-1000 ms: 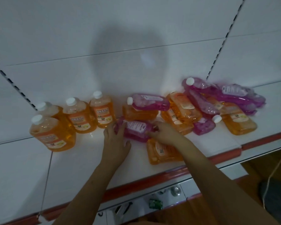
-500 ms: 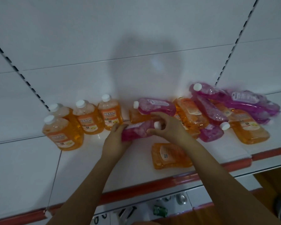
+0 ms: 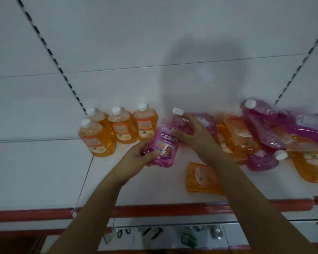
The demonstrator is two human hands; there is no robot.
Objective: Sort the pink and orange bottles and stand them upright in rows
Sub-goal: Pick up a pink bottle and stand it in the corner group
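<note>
We had the pink floor-cleaner bottle [image 3: 165, 142] between both hands, cap tilted up and away from us, just to the right of the four upright orange bottles [image 3: 117, 128] standing at the back-left of the white shelf [image 3: 151, 191]. Our left hand [image 3: 138, 158] curled under its base, and our right hand [image 3: 189, 132] wrapped its shoulder just below the white cap [image 3: 177, 111].

To do this step well, we judged the base should land flat first, beside the rightmost orange bottle [image 3: 145, 122] but apart from it, so that pink would start its own row. The bottle looked soft-walled and full, so a light squeeze low down seemed safer than a pull at the cap. The label belonged facing us. Behind our right hand lay the mixed pile of fallen bottles [image 3: 261, 136], and an orange one [image 3: 200, 177] lay flat near the red shelf edge [image 3: 154, 208]; we thought a careless elbow might roll it off.
</note>
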